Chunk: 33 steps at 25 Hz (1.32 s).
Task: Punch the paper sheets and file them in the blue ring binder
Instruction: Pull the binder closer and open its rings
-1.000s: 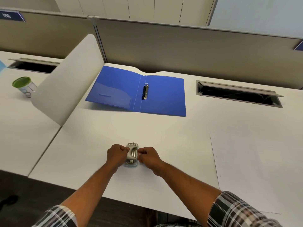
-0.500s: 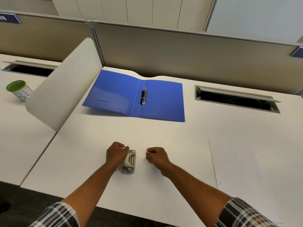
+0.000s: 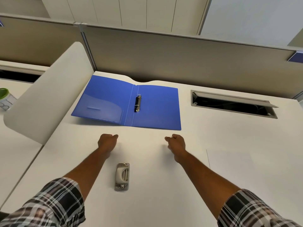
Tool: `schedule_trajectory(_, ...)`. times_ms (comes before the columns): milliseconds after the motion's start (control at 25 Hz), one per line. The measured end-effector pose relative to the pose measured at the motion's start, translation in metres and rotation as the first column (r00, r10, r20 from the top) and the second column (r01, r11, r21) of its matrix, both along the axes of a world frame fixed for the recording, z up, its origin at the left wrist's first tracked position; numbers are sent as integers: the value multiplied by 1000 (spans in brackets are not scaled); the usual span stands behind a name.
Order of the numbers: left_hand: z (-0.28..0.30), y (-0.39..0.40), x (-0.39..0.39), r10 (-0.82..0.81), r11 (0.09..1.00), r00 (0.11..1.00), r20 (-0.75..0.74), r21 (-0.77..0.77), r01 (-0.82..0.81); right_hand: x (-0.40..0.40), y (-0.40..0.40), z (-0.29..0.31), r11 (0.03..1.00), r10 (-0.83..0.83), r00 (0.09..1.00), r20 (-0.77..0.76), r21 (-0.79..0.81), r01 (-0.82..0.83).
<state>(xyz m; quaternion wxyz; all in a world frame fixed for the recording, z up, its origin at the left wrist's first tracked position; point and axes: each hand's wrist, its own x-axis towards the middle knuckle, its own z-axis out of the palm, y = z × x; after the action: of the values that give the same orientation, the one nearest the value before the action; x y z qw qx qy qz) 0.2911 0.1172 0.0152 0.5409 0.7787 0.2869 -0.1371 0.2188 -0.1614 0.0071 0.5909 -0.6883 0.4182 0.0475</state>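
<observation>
Both hands reach forward over the white surface (image 3: 213,136), the left hand (image 3: 107,142) and right hand (image 3: 176,142) each with fingers curled in and holding nothing. The hole punch (image 3: 122,176) lies between the forearms, untouched. Beyond the hands, the blue ring binder (image 3: 155,108) lies open and flat; paper sheets (image 3: 246,169) lie at the right.

One blue ring binder (image 3: 126,104), one hole punch (image 3: 122,176), one paper sheet (image 3: 249,177), one green-rimmed cup (image 3: 5,99), two hands.
</observation>
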Motion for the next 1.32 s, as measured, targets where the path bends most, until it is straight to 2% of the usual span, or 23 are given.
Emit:
schedule_trajectory(200, 2, 3, 55, 161, 978, 986, -46, -131, -166, 27, -37, 4, 978, -94, 995, -17, -188, 89)
schedule_trajectory(360, 4, -5, 84, 346, 852, 930, -128, -373, -368, 45, -54, -3, 969, -59, 998, -1, -239, 57)
schedule_trajectory(520, 2, -15, 92, 438, 759, 894, -88, -497, -421, 56, -54, -9, 945, 17, 1000, -2, -326, -17)
schedule_trajectory(600, 3, -24, 91, 438, 757, 897, -62, -513, -405, 57, -53, -10, 932, 38, 999, -4, -361, -37)
schedule_trajectory(800, 10, -29, 87, 442, 815, 896, 49, -439, -378, 56, -67, -3, 980, 24, 999, -44, -195, -32)
schedule_trajectory(960, 12, -25, 67, 428, 827, 901, 71, -432, -359, 44, -86, 4, 998, 34, 999, 32, -50, -32)
schedule_trajectory(1120, 15, -31, 25, 414, 810, 907, 76, -486, -328, 13, -102, 9, 996, -55, 993, 101, 72, 47)
schedule_trajectory(1200, 12, -34, -2, 395, 819, 916, 70, -478, -317, -7, -110, 9, 990, -45, 994, 101, 141, 31)
schedule_trajectory(1320, 10, -37, -43, 364, 841, 929, 70, -454, -295, -44, -123, 7, 987, -8, 994, 106, 158, -9)
